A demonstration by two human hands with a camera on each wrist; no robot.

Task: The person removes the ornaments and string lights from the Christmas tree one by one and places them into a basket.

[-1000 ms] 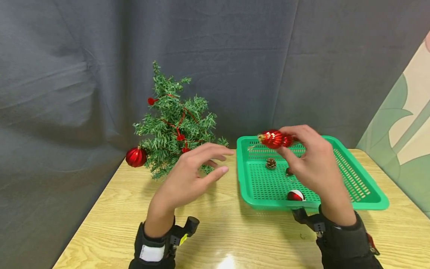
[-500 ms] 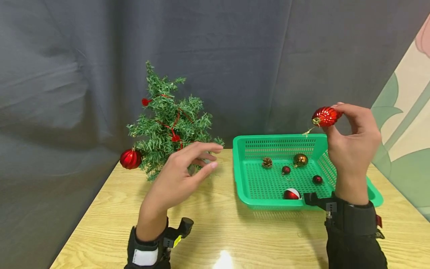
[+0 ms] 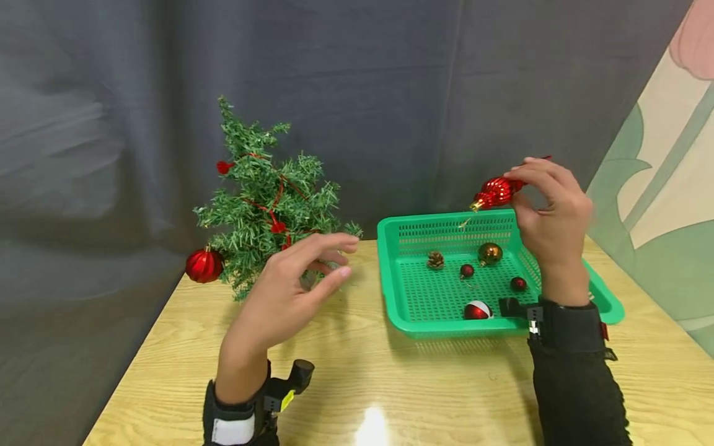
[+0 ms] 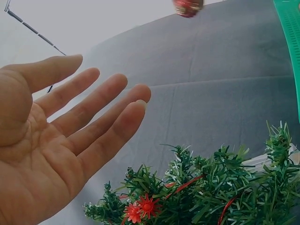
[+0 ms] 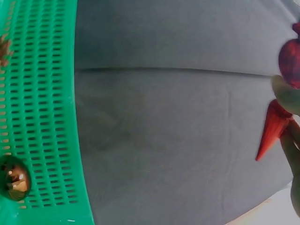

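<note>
- A right hand (image 3: 549,210) pinches a red ornament (image 3: 496,192) by its tail end above the far edge of a green basket (image 3: 390,279); the ornament's long axis lies nearly level, its gold cap pointing left and slightly down toward the small tree (image 3: 262,204).
- The left hand (image 3: 290,285) hovers over the table beside the tree, fingers loosely spread and holding nothing.
- A pale wood-grain table (image 3: 390,396) stands before a dark grey curtain (image 3: 362,93), a leaf-patterned panel at right.
- The ornament is glossy, ribbed and elongated, apparently tapering to a red point in the blurred right wrist view (image 5: 269,129).
- A round red bauble (image 3: 203,265) hangs from the tree's lowest left branch.
</note>
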